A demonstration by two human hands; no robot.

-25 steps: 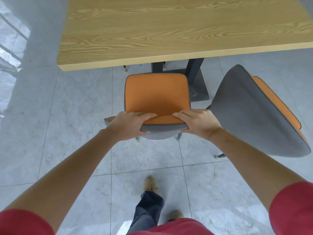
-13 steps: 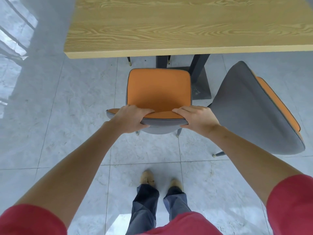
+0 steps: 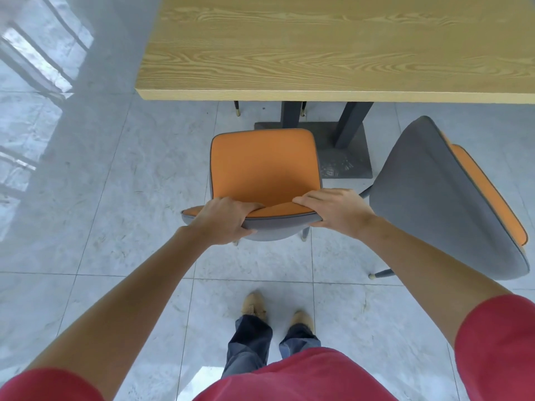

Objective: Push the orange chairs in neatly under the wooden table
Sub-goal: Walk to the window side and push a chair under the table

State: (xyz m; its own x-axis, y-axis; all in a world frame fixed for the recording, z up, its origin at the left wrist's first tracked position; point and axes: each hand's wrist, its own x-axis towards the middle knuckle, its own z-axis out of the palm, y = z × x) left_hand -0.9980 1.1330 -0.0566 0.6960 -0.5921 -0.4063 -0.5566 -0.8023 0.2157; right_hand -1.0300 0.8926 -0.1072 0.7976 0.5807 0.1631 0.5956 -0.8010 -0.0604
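Two orange chairs (image 3: 265, 166) (image 3: 451, 198), one wooden table (image 3: 333, 47)

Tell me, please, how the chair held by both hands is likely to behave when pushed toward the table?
The chair will probably slide easily: its thin legs stand on glossy floor tiles. Pushed high on the backrest, where the left hand and right hand grip, it may tip forward. It looks stiff and fairly light.

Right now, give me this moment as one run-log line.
left hand: gripping chair backrest | right hand: same | seat: clear of wooden table | second chair: angled, untouched
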